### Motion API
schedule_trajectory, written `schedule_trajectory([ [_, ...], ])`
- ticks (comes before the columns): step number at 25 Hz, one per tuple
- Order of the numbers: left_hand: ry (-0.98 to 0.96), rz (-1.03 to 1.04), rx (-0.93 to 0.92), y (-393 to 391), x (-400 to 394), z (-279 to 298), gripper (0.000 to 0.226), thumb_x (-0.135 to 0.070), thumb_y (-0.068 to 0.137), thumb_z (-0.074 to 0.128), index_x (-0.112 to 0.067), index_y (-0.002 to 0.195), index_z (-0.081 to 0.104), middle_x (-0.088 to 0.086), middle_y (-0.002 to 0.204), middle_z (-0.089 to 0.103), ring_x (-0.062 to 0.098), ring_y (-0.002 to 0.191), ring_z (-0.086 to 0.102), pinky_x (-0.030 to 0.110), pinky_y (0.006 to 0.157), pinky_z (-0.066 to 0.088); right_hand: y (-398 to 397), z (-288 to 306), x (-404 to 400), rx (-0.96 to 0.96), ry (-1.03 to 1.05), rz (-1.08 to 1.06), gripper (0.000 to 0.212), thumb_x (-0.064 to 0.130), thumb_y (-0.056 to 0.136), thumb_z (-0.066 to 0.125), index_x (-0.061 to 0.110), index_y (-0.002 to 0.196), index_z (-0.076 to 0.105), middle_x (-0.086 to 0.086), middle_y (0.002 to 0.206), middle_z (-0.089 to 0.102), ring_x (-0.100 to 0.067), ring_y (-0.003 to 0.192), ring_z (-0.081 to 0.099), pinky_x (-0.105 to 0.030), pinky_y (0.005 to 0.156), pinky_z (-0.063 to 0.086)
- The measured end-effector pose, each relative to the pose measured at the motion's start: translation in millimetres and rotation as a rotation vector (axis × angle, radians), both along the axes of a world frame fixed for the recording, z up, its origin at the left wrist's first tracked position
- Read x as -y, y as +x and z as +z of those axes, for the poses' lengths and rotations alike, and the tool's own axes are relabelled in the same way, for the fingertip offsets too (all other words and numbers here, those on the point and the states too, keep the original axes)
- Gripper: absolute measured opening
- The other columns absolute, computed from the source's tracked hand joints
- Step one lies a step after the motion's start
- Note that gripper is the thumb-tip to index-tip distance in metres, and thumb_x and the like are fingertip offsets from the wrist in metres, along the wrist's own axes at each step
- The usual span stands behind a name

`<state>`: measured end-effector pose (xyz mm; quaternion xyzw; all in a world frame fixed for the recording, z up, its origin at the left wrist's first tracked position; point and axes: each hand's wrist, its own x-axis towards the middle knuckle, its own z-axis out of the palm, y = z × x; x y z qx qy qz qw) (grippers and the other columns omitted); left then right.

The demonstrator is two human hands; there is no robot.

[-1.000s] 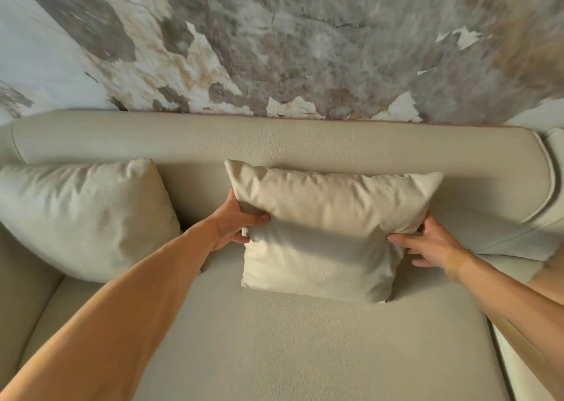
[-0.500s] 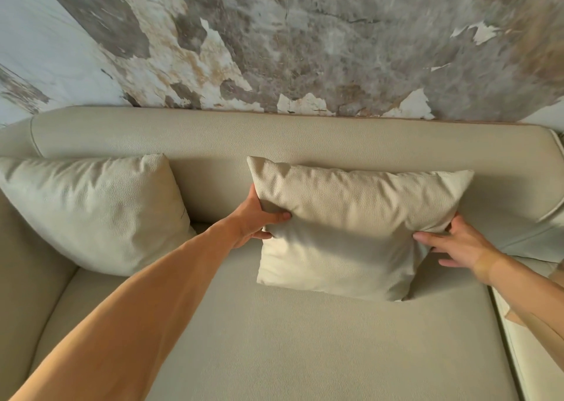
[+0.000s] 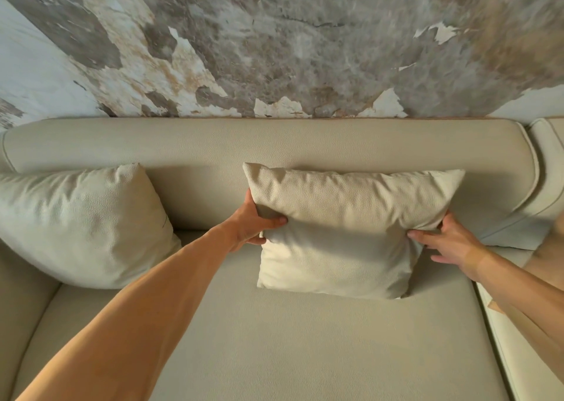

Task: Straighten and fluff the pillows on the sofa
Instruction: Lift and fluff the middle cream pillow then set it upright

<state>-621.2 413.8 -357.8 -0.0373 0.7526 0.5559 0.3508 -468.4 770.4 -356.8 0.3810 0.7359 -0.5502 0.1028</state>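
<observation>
Plump beige pillow [image 3: 341, 233] leans upright on the sofa [image 3: 305, 339] back; left hand [image 3: 250, 223] at 9 o'clock and right hand [image 3: 448, 245] at 3 each pinch its edges.

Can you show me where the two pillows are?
middle pillow [image 3: 341, 217]: head view, middle of its front face.
left pillow [image 3: 79, 223]: head view, middle of its front face.

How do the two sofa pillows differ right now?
The middle pillow is gripped at both side edges by the left hand and right hand; the left pillow is untouched. The middle pillow stands against the backrest; the left pillow slumps into the sofa's corner and looks plumper. Both share the same beige textured fabric.
</observation>
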Motion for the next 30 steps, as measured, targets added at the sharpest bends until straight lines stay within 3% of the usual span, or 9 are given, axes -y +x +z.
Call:
schedule_trajectory([
  [5, -0.052, 0.020, -0.019, 1.6, -4.1, 1.4, 0.086, -0.023, 0.069, 0.088, -0.046, 0.130, 0.032, -0.015, 0.121, 0.052, 0.023, 0.118, 0.052, 0.050, 0.082, 0.059, -0.5, -14.6, -3.8, -0.018, 0.136, 0.037, 0.083, 0.028, 0.080, 0.077, 0.022, 0.145, 0.025, -0.002, 0.136, 0.050, -0.028, 0.124, 0.048, -0.050, 0.102, 0.043],
  [8, -0.111, 0.035, -0.089, 4.8, -5.4, 4.1, 0.087, -0.024, 0.071, 0.087, -0.038, 0.136, 0.031, -0.007, 0.120, 0.053, 0.026, 0.119, 0.054, 0.042, 0.079, 0.059, 1.4, -15.6, -3.9, -0.033, 0.276, 0.083, 0.071, 0.030, 0.077, 0.078, 0.017, 0.135, 0.039, -0.003, 0.125, 0.059, -0.030, 0.120, 0.053, -0.037, 0.092, 0.042],
  [11, -0.242, 0.001, -0.239, 9.6, -3.6, 5.7, 0.094, -0.031, 0.074, 0.084, -0.029, 0.147, 0.024, 0.003, 0.127, 0.052, 0.033, 0.124, 0.052, 0.044, 0.098, 0.051, 7.1, -7.6, -0.1, -0.018, 0.455, 0.138, 0.062, 0.037, 0.077, 0.076, 0.014, 0.126, 0.046, -0.010, 0.124, 0.063, -0.034, 0.115, 0.058, -0.031, 0.079, 0.036],
  [14, -0.310, -0.020, -0.305, 20.4, 4.0, 9.7, 0.101, -0.035, 0.079, 0.079, -0.030, 0.154, 0.012, 0.009, 0.147, 0.044, 0.032, 0.131, 0.047, 0.045, 0.108, 0.041, 19.9, 0.9, 9.6, -0.033, 0.552, 0.190, 0.072, 0.044, 0.079, 0.072, 0.018, 0.137, 0.037, -0.007, 0.134, 0.060, -0.035, 0.116, 0.058, -0.031, 0.078, 0.035],
  [18, -0.325, -0.056, -0.310, 51.9, 19.8, 26.6, 0.103, -0.039, 0.078, 0.079, -0.035, 0.154, 0.009, 0.009, 0.155, 0.036, 0.031, 0.137, 0.042, 0.041, 0.109, 0.038, 50.8, 27.2, 30.5, -0.034, 0.574, 0.274, 0.096, 0.053, 0.080, 0.068, 0.032, 0.153, 0.009, 0.000, 0.150, 0.044, -0.028, 0.131, 0.049, -0.035, 0.093, 0.041],
  [21, -0.396, -0.144, -0.365, 85.4, 35.3, 46.3, 0.099, -0.039, 0.078, 0.079, -0.032, 0.154, 0.015, 0.010, 0.155, 0.034, 0.028, 0.139, 0.038, 0.036, 0.108, 0.036, 78.1, 58.9, 52.1, -0.035, 0.608, 0.359, 0.094, 0.053, 0.082, 0.065, 0.031, 0.154, 0.009, -0.001, 0.156, 0.035, -0.026, 0.135, 0.043, -0.032, 0.095, 0.039],
  [24, -0.610, -0.328, -0.512, 113.3, 59.5, 86.5, 0.092, -0.046, 0.080, 0.074, -0.034, 0.153, 0.018, 0.006, 0.154, 0.032, 0.026, 0.138, 0.037, 0.038, 0.107, 0.038, 106.8, 105.9, 80.0, -0.023, 0.735, 0.434, 0.089, 0.057, 0.084, 0.060, 0.030, 0.154, 0.011, 0.000, 0.156, 0.032, -0.026, 0.137, 0.039, -0.035, 0.098, 0.039],
  [27, -0.774, -0.462, -0.743, 130.1, 85.3, 140.8, 0.096, -0.061, 0.080, 0.066, -0.037, 0.155, 0.010, -0.002, 0.162, 0.020, 0.023, 0.148, 0.018, 0.047, 0.118, 0.024, 138.4, 158.9, 107.9, -0.043, 0.937, 0.511, 0.085, 0.064, 0.085, 0.050, 0.031, 0.153, 0.012, 0.000, 0.156, 0.031, -0.026, 0.142, 0.029, -0.043, 0.105, 0.038],
  [30, -0.810, -0.550, -0.876, 148.3, 102.4, 193.2, 0.099, -0.072, 0.079, 0.056, -0.039, 0.155, 0.002, -0.005, 0.165, 0.006, 0.021, 0.152, 0.001, 0.048, 0.121, 0.007, 182.6, 203.5, 131.8, 0.006, 1.048, 0.561, 0.083, 0.070, 0.085, 0.039, 0.036, 0.153, 0.007, 0.006, 0.163, 0.012, -0.024, 0.150, 0.006, -0.049, 0.116, 0.018],
])
